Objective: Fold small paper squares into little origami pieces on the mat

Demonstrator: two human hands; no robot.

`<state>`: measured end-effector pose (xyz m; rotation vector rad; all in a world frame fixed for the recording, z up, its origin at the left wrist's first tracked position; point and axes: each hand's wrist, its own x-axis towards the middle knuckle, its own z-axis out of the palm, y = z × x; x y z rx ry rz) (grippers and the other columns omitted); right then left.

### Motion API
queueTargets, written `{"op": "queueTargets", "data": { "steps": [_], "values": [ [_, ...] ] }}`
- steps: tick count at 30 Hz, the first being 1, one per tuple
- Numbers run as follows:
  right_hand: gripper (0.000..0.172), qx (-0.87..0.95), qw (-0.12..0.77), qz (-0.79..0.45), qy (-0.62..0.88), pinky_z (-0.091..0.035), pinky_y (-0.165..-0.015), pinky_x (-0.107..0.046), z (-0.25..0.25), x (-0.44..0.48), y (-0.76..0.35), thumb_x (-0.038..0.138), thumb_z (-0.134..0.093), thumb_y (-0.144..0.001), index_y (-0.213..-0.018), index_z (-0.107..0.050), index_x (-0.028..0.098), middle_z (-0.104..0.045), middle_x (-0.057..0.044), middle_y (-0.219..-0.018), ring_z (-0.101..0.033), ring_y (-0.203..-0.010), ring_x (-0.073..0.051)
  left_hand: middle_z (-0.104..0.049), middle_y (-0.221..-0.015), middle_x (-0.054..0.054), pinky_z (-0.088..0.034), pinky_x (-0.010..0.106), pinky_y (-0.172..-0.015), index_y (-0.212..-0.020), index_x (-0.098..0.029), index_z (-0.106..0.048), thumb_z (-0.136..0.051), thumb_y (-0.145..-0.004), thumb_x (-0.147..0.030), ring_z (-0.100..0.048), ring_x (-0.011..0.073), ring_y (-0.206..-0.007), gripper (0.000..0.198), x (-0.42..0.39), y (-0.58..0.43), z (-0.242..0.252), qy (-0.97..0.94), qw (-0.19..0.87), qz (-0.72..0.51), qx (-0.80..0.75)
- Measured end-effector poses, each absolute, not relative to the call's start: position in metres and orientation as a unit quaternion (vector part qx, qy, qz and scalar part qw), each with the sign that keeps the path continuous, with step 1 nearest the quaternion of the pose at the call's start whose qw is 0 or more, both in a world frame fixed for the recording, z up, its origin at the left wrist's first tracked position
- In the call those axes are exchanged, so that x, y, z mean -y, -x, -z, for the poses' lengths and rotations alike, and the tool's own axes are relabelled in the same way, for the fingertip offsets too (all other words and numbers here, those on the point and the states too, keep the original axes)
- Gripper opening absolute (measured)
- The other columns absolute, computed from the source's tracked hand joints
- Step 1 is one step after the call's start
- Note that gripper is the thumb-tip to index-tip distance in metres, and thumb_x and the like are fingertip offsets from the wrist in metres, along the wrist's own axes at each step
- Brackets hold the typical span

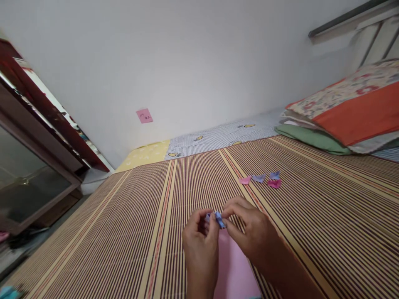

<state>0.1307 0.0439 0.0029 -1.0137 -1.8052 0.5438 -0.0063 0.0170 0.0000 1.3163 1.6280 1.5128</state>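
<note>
Left hand (pixel 201 238) and right hand (pixel 251 226) both pinch a creased blue paper (pixel 220 220) near a flat pink sheet (pixel 234 268) on the ribbed, striped mat (pixel 124 232); angular folded boats (pixel 258 178) lie beyond.

Fingers (pixel 234 209) partly hide blue paper (pixel 220 220); a pink sheet (pixel 233 270) is cut off below; past the far edge of the mat (pixel 199 187), a note (pixel 144 116) is illegibly small.

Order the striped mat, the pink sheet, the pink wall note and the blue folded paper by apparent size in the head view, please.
1. Striped mat
2. Pink sheet
3. Pink wall note and blue folded paper: left unranked, because the paper is partly hidden.
</note>
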Motion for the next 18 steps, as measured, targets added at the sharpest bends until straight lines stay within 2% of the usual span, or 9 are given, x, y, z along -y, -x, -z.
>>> {"op": "queueTargets", "data": {
  "steps": [6, 11, 18],
  "values": [
    [0.019, 0.729, 0.465, -0.272, 0.423, -0.048, -0.08, -0.034, -0.0047, -0.0422, -0.133, 0.006, -0.057, -0.086, -0.077, -0.061, 0.022, -0.065, -0.002, -0.086, -0.062, -0.081, -0.02, -0.064, -0.07, 0.002, -0.051, 0.029, -0.063, -0.085, -0.017, -0.074, -0.07, -0.085, -0.035, -0.063, 0.0196, -0.067, 0.018, -0.0167, 0.0076, -0.0036, -0.492, 0.322, -0.555, -0.588],
    [0.019, 0.74, 0.442, -0.271, 0.429, -0.044, -0.072, -0.032, -0.006, -0.0416, -0.1334, 0.005, -0.057, -0.083, -0.073, -0.058, 0.021, -0.063, 0.0, -0.082, -0.061, -0.077, -0.019, -0.06, -0.067, 0.001, -0.049, 0.029, -0.063, -0.087, -0.017, -0.073, -0.07, -0.085, -0.035, -0.061, 0.0196, -0.067, 0.019, -0.0166, 0.0084, -0.0038, -0.505, 0.332, -0.542, -0.584],
    [0.021, 0.752, 0.409, -0.26, 0.447, -0.038, -0.065, -0.03, -0.009, -0.043, -0.1362, 0.005, -0.058, -0.082, -0.068, -0.056, 0.021, -0.06, 0.0, -0.077, -0.057, -0.072, -0.018, -0.065, -0.073, 0.003, -0.047, 0.028, -0.063, -0.09, -0.017, -0.072, -0.068, -0.087, -0.035, -0.058, 0.0175, -0.068, 0.019, -0.0139, 0.0102, -0.0073, -0.531, 0.357, -0.518, -0.567]
  ]
}}
